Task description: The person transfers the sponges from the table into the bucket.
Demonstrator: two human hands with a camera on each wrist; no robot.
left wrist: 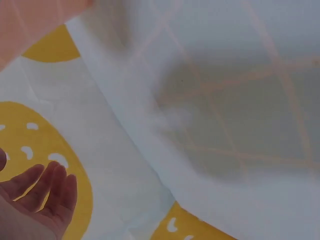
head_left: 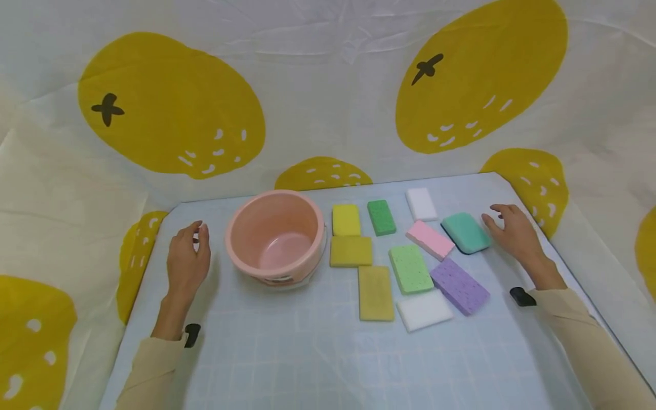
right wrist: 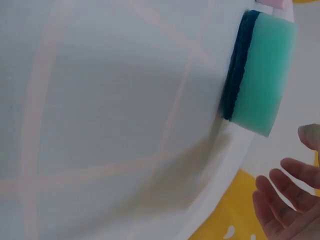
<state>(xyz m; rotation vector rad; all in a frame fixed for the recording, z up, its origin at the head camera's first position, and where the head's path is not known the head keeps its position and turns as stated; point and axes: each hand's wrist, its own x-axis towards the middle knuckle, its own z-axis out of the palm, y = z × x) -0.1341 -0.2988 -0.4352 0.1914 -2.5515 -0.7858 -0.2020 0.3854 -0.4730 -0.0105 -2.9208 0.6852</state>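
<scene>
My left hand point(head_left: 188, 256) hovers over the table left of a pink bucket point(head_left: 233, 259), its fingers loosely bent around nothing. My right hand point(head_left: 515, 233) is just right of a teal sponge point(head_left: 465, 232) with a dark scouring layer underneath. In the right wrist view the loosely curled fingers point(right wrist: 282, 200) stand apart from the teal sponge point(right wrist: 265, 72). Left of that sponge lie a pink sponge point(head_left: 430, 240), a purple sponge point(head_left: 460, 286) and a light green sponge point(head_left: 411, 269). Inside the bucket only its bare floor and walls show.
Between bucket and right hand also lie a dark green sponge point(head_left: 381, 217), a yellow sponge point(head_left: 346, 220), mustard sponges point(head_left: 376, 293), and white sponges point(head_left: 425, 310) at front and back. A fruit-print cloth point(head_left: 333, 114) rises behind the table point(head_left: 287, 359) and along both sides.
</scene>
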